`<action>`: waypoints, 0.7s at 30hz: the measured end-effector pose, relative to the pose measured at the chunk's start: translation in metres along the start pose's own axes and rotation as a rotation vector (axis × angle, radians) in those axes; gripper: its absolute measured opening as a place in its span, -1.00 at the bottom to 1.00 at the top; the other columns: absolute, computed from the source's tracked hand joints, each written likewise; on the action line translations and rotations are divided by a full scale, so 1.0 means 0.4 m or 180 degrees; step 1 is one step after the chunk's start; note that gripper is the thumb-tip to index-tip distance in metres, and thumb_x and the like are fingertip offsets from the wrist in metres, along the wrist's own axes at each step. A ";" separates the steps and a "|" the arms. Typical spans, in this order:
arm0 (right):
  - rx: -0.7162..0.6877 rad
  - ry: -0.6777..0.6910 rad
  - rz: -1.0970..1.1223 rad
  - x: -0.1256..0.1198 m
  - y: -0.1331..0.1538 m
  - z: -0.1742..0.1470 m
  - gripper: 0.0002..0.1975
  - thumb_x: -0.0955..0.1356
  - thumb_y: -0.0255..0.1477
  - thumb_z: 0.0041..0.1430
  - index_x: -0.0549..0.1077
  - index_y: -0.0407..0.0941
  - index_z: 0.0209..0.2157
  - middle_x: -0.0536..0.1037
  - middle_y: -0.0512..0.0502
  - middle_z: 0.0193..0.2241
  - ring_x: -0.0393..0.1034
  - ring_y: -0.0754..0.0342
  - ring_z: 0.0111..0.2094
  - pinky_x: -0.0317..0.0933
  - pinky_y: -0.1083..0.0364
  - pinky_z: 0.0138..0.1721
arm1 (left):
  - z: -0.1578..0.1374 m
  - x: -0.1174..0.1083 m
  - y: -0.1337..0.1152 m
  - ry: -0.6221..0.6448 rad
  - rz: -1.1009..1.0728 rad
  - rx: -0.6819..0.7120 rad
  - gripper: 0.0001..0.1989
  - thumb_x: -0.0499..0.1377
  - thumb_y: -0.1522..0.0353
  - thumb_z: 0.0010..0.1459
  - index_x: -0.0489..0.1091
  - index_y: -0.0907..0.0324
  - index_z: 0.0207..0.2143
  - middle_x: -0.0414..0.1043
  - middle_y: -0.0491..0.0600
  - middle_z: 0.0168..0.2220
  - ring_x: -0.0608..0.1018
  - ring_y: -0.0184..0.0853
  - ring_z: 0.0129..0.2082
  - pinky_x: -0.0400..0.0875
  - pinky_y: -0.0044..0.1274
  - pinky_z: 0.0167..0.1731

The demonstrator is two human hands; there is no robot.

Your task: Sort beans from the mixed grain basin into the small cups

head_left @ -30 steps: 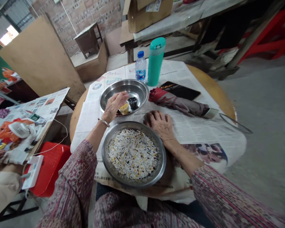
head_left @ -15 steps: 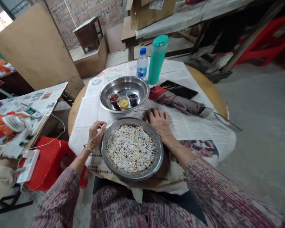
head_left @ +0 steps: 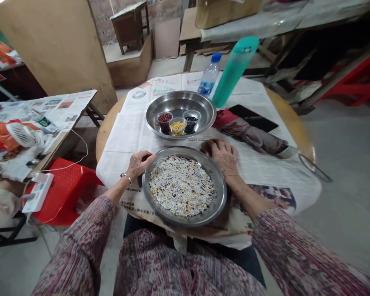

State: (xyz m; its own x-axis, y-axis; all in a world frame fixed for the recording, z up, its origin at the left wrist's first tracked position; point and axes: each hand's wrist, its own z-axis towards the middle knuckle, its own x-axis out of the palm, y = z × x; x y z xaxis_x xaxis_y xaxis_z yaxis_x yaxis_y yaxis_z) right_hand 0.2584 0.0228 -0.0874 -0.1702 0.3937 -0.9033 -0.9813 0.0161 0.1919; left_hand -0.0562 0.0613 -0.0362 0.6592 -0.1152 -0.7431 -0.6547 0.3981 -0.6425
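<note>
A steel basin point(head_left: 185, 224) in front of me holds a mix of white grains with black, yellow and red beans. My left hand point(head_left: 138, 163), with a bracelet at its wrist, touches the left rim, its fingers loosely bent. On the other side, my right hand point(head_left: 225, 156) rests on the newspaper with fingers apart, its wrist close to the right rim. A second steel basin point(head_left: 152, 105) stands just beyond. In it are three clear cups: red beans point(head_left: 165, 118), yellow beans point(head_left: 177, 127) and black beans point(head_left: 191, 120).
A water bottle point(head_left: 208, 76), a teal flask point(head_left: 234, 74), a folded umbrella point(head_left: 253, 137) and a dark tablet-like object point(head_left: 255, 118) stand or lie at the back right of the newspaper-covered round table point(head_left: 111, 127). To the left are a red stool point(head_left: 68, 193) and a power strip point(head_left: 39, 193).
My left hand has come to the rim of the near basin, its fingers reaching further over. My right hand stays beside it. The whole view has shifted as the head turned.
</note>
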 end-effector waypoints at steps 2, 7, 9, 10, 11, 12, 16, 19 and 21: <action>0.0092 -0.0055 0.0270 0.005 -0.009 0.000 -0.58 0.17 -0.32 0.27 0.43 -0.23 0.02 0.47 -0.37 0.04 0.28 -0.19 0.02 0.11 -0.13 0.00 | -0.002 0.006 0.006 -0.0078 0.0036 0.0010 -0.68 0.09 0.18 0.24 0.50 0.19 -0.40 0.51 -0.09 -0.45 0.46 -0.39 -0.43 0.31 -0.56 -0.35; 0.0224 -0.0309 0.1195 0.000 -0.048 -0.008 -0.61 0.21 -0.23 0.18 0.54 -0.18 -0.23 0.59 -0.29 -0.15 0.41 -0.13 -0.06 0.23 -0.09 0.01 | -0.006 0.023 0.022 -0.0367 0.0676 -0.0145 -0.67 -0.01 0.28 0.34 0.46 0.14 -0.41 0.50 -0.03 -0.43 0.50 -0.35 -0.38 0.32 -0.54 -0.28; 0.0548 -0.0396 0.1673 -0.020 -0.056 -0.012 -0.64 0.25 -0.20 0.13 0.55 -0.15 -0.30 0.62 -0.22 -0.26 0.46 -0.11 -0.18 0.29 -0.09 -0.07 | -0.010 0.029 0.025 -0.0463 0.0852 -0.0225 -0.70 -0.01 0.30 0.36 0.45 0.14 -0.34 0.52 0.01 -0.35 0.52 -0.31 -0.30 0.33 -0.52 -0.22; 0.0743 -0.0450 0.1831 -0.035 -0.054 -0.014 -0.65 0.26 -0.19 0.12 0.56 -0.14 -0.31 0.62 -0.19 -0.31 0.47 -0.09 -0.24 0.32 -0.07 -0.13 | -0.012 0.032 0.025 -0.0490 0.0897 -0.0243 -0.73 0.00 0.30 0.36 0.45 0.15 -0.31 0.53 0.02 -0.31 0.53 -0.30 -0.26 0.34 -0.51 -0.19; 0.0925 -0.0521 0.1933 -0.053 -0.045 -0.015 -0.65 0.27 -0.19 0.12 0.56 -0.13 -0.30 0.62 -0.17 -0.35 0.47 -0.07 -0.30 0.34 -0.06 -0.20 | -0.014 0.035 0.025 -0.0492 0.0922 -0.0232 -0.75 0.01 0.29 0.36 0.44 0.15 -0.27 0.53 0.04 -0.25 0.53 -0.29 -0.22 0.34 -0.50 -0.17; 0.1050 -0.0623 0.1993 -0.073 -0.028 -0.016 -0.65 0.27 -0.20 0.13 0.56 -0.14 -0.28 0.62 -0.16 -0.37 0.47 -0.06 -0.34 0.34 -0.03 -0.25 | -0.016 0.037 0.024 -0.0463 0.0938 -0.0184 -0.78 0.02 0.28 0.36 0.43 0.14 -0.21 0.53 0.04 -0.19 0.54 -0.28 -0.18 0.35 -0.50 -0.16; 0.0548 -0.0669 0.1951 -0.139 0.097 -0.021 -0.68 0.26 -0.26 0.20 0.56 -0.15 -0.23 0.62 -0.20 -0.27 0.47 -0.04 -0.28 0.34 0.00 -0.24 | -0.021 0.040 0.015 -0.0185 0.1146 0.0059 -0.74 0.01 0.34 0.37 0.33 0.11 0.06 0.46 0.04 -0.02 0.52 -0.30 -0.05 0.36 -0.55 -0.18; -0.0522 -0.0095 0.1748 -0.144 0.204 -0.027 -0.73 0.25 -0.34 0.24 0.55 -0.13 -0.26 0.61 -0.18 -0.28 0.45 -0.04 -0.22 0.33 -0.01 -0.13 | -0.021 0.039 0.009 -0.0004 0.1396 -0.0001 -0.65 -0.01 0.35 0.37 0.24 0.08 0.17 0.43 0.04 -0.01 0.53 -0.30 -0.07 0.36 -0.58 -0.26; -0.0892 0.0173 0.1412 -0.128 0.253 -0.031 -0.75 0.23 -0.41 0.26 0.54 -0.11 -0.24 0.60 -0.18 -0.23 0.42 -0.06 -0.14 0.28 -0.04 -0.03 | -0.020 0.038 0.007 0.0059 0.1471 -0.0042 -0.64 -0.01 0.34 0.38 0.23 0.06 0.20 0.43 0.05 -0.03 0.54 -0.29 -0.08 0.35 -0.57 -0.29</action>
State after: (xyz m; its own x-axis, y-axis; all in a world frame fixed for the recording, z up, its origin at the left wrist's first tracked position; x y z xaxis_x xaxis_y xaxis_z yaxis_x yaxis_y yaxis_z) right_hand 0.1666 -0.0070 -0.0265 -0.5717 0.2585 -0.7787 -0.7991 -0.3904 0.4571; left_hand -0.0508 0.0533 -0.0508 0.2902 0.0553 -0.9554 -0.8831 0.4000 -0.2451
